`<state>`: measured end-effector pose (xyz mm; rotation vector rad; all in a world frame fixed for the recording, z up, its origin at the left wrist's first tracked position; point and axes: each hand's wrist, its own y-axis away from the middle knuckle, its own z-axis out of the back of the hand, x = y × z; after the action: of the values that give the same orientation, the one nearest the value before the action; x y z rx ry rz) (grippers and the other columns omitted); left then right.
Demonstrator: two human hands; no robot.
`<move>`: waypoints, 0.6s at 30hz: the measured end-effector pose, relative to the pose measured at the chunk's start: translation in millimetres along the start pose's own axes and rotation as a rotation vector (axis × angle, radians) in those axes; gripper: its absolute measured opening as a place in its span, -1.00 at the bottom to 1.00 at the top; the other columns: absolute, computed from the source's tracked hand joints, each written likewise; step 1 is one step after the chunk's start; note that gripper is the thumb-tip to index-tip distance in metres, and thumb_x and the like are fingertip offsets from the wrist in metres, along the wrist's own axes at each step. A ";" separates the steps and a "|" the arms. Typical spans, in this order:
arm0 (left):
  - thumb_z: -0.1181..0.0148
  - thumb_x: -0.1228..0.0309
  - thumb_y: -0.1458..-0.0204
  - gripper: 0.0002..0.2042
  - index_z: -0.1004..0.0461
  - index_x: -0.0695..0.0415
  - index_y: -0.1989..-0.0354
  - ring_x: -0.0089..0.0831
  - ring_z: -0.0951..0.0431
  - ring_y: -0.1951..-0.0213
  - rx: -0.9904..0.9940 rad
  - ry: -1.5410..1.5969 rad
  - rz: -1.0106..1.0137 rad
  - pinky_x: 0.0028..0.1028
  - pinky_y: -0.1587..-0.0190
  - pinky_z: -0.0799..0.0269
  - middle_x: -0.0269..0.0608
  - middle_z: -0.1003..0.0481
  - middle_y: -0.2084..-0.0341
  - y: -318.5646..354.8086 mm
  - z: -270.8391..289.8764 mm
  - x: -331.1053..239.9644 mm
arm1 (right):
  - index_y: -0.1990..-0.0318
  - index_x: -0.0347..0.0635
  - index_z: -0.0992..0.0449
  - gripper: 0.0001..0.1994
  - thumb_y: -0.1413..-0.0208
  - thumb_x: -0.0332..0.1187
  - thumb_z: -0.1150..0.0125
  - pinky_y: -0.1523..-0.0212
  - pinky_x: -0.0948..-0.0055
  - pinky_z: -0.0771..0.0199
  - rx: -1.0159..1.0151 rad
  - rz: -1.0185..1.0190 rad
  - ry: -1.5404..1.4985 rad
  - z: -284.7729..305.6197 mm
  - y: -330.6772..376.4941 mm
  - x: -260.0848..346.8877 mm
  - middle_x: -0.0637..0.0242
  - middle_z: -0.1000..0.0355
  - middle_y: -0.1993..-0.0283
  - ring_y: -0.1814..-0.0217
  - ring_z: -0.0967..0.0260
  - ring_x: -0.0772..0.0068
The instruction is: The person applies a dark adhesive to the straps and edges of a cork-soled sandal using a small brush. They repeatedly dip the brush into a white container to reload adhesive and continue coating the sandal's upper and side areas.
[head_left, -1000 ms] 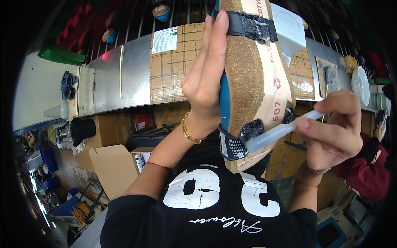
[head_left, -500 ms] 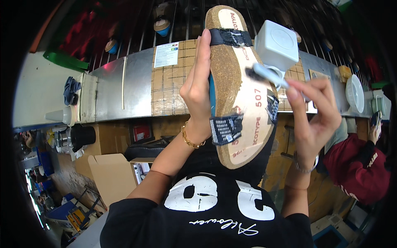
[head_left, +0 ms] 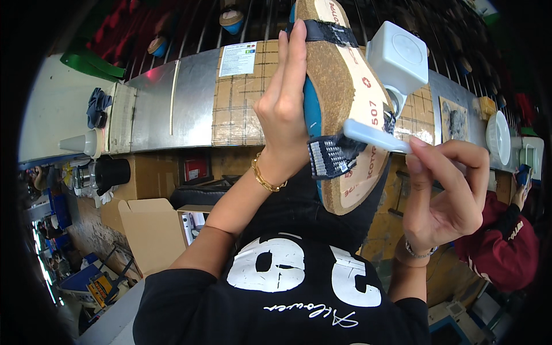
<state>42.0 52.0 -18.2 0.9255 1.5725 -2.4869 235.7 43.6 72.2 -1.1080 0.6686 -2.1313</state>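
A metal desk (head_left: 155, 109) crosses the upper half of the frame, backed by a dark rack of bars (head_left: 198, 43) along the top edge. A sheet of cardboard (head_left: 238, 109) lies on the desk at upper centre, with a square white container (head_left: 402, 57) just right of the cork sole; a white bowl (head_left: 499, 137) sits farther right. A person in a maroon top (head_left: 500, 247) is at the right edge, and an open cardboard box (head_left: 141, 233) stands at lower left.

The cork sole (head_left: 330, 75) is held up in the centre, underside showing, with a dark strap (head_left: 322, 31) folded over it near the top and a patterned strap (head_left: 328, 161) lower down. The left hand (head_left: 284, 112) holds its left side, straight fingers close together along the edge, thumb hidden. The right hand (head_left: 445, 195) has thumb and fingers pinched on a pale-handled brush (head_left: 376, 137), its head at the patterned strap.
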 end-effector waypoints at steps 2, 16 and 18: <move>-0.50 0.36 0.11 -0.20 -0.29 0.27 -0.36 -0.43 -0.68 0.30 -0.023 -0.001 -0.022 -0.47 0.26 -0.58 -0.07 -0.67 0.20 -1.4 -1.6 1.4 | 0.26 0.01 -0.78 -0.63 0.36 -0.56 -0.55 0.36 0.59 -0.21 -0.032 0.072 0.026 -0.6 -2.2 -3.8 0.37 -0.38 0.32 0.35 -0.28 0.50; -0.51 0.37 0.15 -0.18 -0.28 0.34 -0.34 -0.04 -0.58 0.02 0.123 0.107 0.033 -0.30 0.14 -0.61 0.27 -0.53 0.01 -1.2 10.4 -5.5 | 0.40 0.05 -0.78 -0.69 0.48 -0.46 -0.43 0.41 0.52 -0.17 0.156 0.200 -0.181 16.2 -14.4 -20.2 0.37 -0.36 0.40 0.40 -0.27 0.49; -0.49 0.41 0.12 -0.22 -0.31 0.30 -0.35 -0.37 -0.66 0.20 0.086 0.068 0.016 -0.44 0.21 -0.59 0.01 -0.63 0.11 -0.7 8.1 -3.8 | 0.41 0.00 -0.78 -0.72 0.44 -0.47 -0.42 0.40 0.52 -0.16 0.189 0.137 -0.241 18.3 -15.6 -19.6 0.36 -0.36 0.40 0.39 -0.27 0.50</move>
<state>41.2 44.5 -13.2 1.0399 1.4809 -2.5560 255.1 65.7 82.0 -1.1559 0.4101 -1.8650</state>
